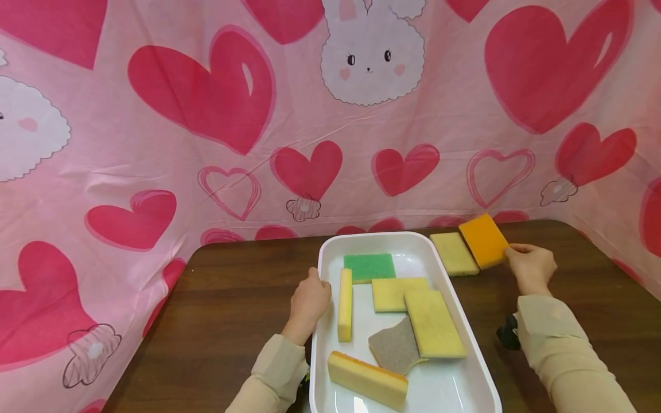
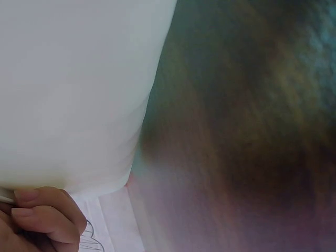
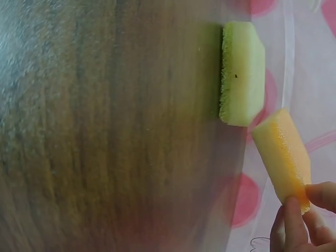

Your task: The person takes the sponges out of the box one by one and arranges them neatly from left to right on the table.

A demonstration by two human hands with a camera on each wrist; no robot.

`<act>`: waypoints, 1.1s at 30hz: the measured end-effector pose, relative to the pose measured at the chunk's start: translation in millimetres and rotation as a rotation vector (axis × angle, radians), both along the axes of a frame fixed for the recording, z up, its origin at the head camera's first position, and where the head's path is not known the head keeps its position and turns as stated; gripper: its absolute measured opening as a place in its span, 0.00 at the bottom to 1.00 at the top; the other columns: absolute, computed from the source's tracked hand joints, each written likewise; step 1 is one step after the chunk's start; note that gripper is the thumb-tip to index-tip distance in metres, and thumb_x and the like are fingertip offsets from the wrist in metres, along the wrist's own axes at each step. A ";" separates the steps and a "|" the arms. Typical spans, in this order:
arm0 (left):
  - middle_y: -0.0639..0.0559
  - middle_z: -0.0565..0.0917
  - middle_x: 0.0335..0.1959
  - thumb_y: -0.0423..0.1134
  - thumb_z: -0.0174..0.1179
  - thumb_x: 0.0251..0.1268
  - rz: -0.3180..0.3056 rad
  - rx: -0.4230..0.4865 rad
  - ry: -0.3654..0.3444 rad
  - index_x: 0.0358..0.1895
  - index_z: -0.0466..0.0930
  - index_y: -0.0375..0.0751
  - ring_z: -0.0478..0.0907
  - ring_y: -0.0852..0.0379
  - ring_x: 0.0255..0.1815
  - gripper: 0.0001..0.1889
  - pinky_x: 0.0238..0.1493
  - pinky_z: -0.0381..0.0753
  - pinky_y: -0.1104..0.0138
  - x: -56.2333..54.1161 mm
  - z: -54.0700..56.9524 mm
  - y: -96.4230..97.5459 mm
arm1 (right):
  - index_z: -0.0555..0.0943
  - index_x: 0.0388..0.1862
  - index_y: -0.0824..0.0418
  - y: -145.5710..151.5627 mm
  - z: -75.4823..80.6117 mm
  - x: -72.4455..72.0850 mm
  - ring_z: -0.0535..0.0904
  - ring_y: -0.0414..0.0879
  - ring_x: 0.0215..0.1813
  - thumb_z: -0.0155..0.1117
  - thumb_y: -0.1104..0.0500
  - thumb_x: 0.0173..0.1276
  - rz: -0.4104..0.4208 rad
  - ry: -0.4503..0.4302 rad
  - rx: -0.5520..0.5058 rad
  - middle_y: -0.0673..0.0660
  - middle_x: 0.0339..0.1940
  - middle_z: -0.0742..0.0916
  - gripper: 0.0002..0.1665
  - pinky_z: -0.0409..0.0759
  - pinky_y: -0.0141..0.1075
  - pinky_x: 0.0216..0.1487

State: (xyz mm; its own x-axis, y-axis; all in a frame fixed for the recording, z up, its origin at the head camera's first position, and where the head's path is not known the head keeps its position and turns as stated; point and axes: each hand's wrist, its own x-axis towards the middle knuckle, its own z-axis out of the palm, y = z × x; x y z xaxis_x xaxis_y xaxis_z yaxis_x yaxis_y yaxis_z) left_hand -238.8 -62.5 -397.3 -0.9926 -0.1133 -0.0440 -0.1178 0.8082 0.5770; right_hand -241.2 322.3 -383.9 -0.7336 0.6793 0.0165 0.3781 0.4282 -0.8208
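Note:
My right hand point(image 1: 531, 267) pinches one end of an orange-faced sponge point(image 1: 484, 241) between thumb and fingers, to the right of the tray. In the right wrist view the held sponge point(image 3: 283, 157) shows a yellow body under its orange scouring side. Close beside it a yellow sponge point(image 1: 454, 254) lies on the table; its green underside shows in the right wrist view. My left hand point(image 1: 310, 298) grips the left rim of the white tray point(image 1: 325, 396), its fingers point(image 2: 50, 218) curled at the edge.
Inside the tray lie a green-topped sponge point(image 1: 369, 267), a narrow yellow one on edge point(image 1: 345, 304), two flat yellow sponges point(image 1: 436, 327), a grey-faced sponge point(image 1: 395, 347) and an orange-edged one point(image 1: 366, 381). A pink heart-print cloth point(image 1: 310, 120) hangs behind the brown table point(image 1: 232, 310).

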 end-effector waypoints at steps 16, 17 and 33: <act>0.37 0.81 0.36 0.39 0.49 0.67 0.001 0.017 -0.031 0.61 0.64 0.31 0.77 0.48 0.29 0.23 0.37 0.82 0.54 0.4 -1.2 0.6 | 0.79 0.51 0.74 4.3 -12.8 -0.8 0.72 0.62 0.53 0.54 0.56 0.62 -0.049 -0.003 -0.100 0.42 0.17 0.76 0.26 0.63 0.28 0.32; 0.37 0.81 0.35 0.39 0.49 0.67 0.001 0.019 -0.031 0.60 0.65 0.31 0.76 0.48 0.29 0.22 0.36 0.82 0.54 0.4 -0.9 0.7 | 0.79 0.51 0.75 4.3 -12.9 -0.8 0.72 0.62 0.53 0.54 0.56 0.62 -0.050 -0.001 -0.104 0.42 0.17 0.76 0.26 0.62 0.28 0.32; 0.38 0.80 0.34 0.39 0.49 0.66 0.004 0.019 -0.027 0.57 0.66 0.32 0.76 0.48 0.28 0.20 0.34 0.81 0.55 0.3 -1.0 0.6 | 0.77 0.53 0.76 2.3 -12.2 -1.4 0.72 0.57 0.45 0.54 0.59 0.63 -0.058 -0.030 -0.181 0.43 0.15 0.74 0.25 0.64 0.26 0.27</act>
State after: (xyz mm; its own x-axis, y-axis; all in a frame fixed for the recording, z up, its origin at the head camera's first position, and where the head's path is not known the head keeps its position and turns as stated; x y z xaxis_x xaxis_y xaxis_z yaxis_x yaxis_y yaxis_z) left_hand -238.6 -61.9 -398.3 -0.9906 -0.1161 -0.0728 -0.1366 0.7969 0.5885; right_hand -242.6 324.6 -396.0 -0.6916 0.7103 -0.1311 0.4231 0.2513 -0.8705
